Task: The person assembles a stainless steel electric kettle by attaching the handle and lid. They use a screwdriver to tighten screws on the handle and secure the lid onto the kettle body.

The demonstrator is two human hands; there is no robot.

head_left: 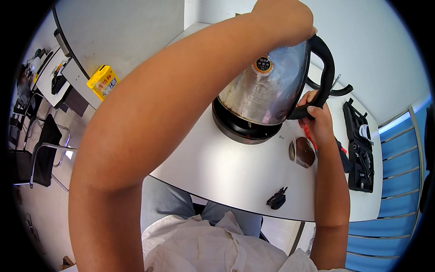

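White table [217, 172], tool case [355, 181], kettle [272, 102] (forearm [172, 90] across).

The kettle [267, 99] is silver, with brownish stains along its lower edge and a round sticker [263, 65] that is black in the middle and ringed in yellow-orange and white. The handle [329, 68] is black; the base [244, 130] is black too, with a brownish-grey outer band. The counter [204, 170] is white with a dark edge. The round piece [305, 153] is reddish brown. The tool case [361, 174] is black. The box [100, 80] is yellow with multicoloured print. The trousers [165, 204] are pale blue-grey, the shirt [208, 245] off-white. Silver bars stripe the blue panel [398, 167].
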